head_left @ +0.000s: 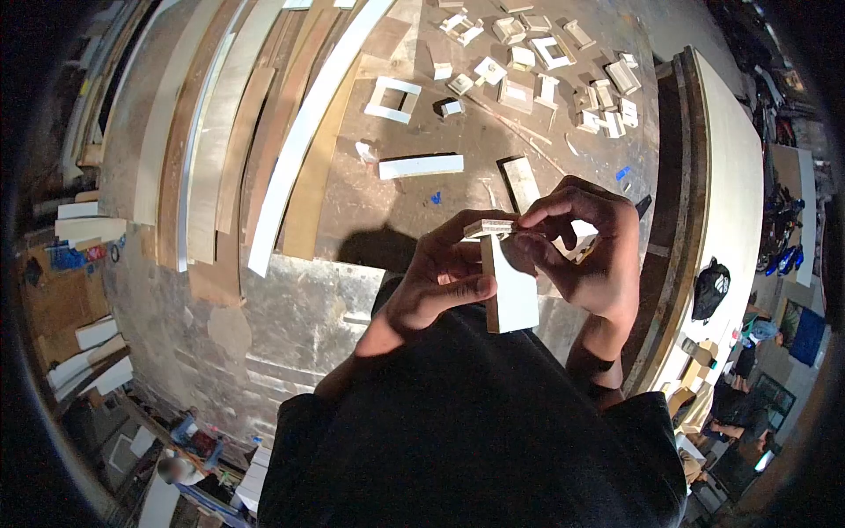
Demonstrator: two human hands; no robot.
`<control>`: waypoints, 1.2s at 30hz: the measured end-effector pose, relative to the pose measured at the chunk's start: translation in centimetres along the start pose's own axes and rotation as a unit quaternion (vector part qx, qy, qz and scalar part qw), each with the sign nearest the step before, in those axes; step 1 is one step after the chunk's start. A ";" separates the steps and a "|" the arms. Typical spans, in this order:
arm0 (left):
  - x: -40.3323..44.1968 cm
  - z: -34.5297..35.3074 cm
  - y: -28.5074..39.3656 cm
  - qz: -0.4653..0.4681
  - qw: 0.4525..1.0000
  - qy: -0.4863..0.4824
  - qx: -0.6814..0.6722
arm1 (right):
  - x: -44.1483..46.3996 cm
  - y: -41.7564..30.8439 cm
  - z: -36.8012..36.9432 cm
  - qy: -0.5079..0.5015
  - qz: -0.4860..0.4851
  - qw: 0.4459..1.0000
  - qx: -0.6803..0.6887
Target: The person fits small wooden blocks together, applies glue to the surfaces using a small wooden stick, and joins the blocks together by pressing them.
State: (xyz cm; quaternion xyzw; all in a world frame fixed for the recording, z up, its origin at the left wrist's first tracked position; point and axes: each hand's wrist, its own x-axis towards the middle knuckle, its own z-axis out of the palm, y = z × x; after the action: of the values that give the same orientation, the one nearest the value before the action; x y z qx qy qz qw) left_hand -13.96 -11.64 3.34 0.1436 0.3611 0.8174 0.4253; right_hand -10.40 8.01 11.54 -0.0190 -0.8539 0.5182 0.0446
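My left hand (444, 268) is closed around a white-faced wooden block (515, 295), its thumb pressed on the near edge. Across the top of that block lies a small wood strip (490, 228), with my left fingers behind it. My right hand (585, 238) is bent in a pinch at the strip's right end. Whatever sits between its fingertips is too small to make out. Just beyond the hands, a short pale wood piece (520, 182) and a white strip of board (421, 166) lie on the worktable.
Long boards (304, 132) lie side by side on the left of the worktable (308, 343). Several small wooden assemblies (515, 92) are scattered at the back, near a square frame (393, 99). A pale panel (726, 176) stands at the right, with a black object (711, 289) on it.
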 end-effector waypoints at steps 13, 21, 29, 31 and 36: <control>-0.1 0.6 0.2 0.000 1.000 0.016 -0.018 | 0.3 0.0 0.1 -0.008 -0.010 1.000 0.015; -0.1 0.5 0.0 0.010 1.000 0.016 -0.005 | 0.2 -0.3 0.1 -0.005 0.006 1.000 0.021; -0.1 0.8 0.1 0.017 1.000 0.014 0.000 | 0.1 -0.4 0.3 -0.003 0.009 1.000 0.022; 0.1 1.8 0.8 0.037 0.998 0.032 -0.033 | 0.1 -0.4 0.4 -0.002 0.020 1.000 0.018; 0.0 1.1 0.1 0.029 0.999 0.012 -0.030 | 0.0 -0.2 0.6 0.002 0.012 1.000 0.016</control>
State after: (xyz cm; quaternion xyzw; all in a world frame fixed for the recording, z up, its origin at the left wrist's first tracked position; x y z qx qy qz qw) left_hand -13.42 -11.21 4.14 0.1310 0.3375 0.8414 0.4012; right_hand -10.43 7.44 11.42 -0.0301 -0.8448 0.5326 0.0405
